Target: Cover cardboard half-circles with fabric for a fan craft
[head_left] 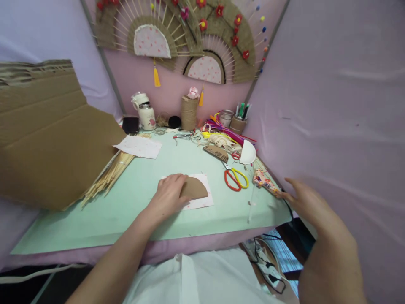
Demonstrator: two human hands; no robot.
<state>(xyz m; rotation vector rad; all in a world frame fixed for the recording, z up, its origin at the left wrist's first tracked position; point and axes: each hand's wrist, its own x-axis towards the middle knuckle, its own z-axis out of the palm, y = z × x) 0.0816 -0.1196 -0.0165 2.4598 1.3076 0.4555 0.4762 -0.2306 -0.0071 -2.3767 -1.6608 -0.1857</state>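
My left hand lies flat on a brown half-round cardboard piece, pressing it onto a white dotted fabric square on the pale green table top. Its fingers are stretched out and hold nothing. My right hand reaches out at the table's right edge, fingers extended, with the fingertips at a flower-patterned tool that looks like a glue gun; a glue stick lies beside it. Whether the fingers touch the tool is unclear.
Red and yellow scissors lie right of the fabric. A white half-round piece, pipe cleaners, a twine-wrapped jar and a pen cup stand behind. Bamboo sticks and a big cardboard sheet fill the left. A power strip lies below.
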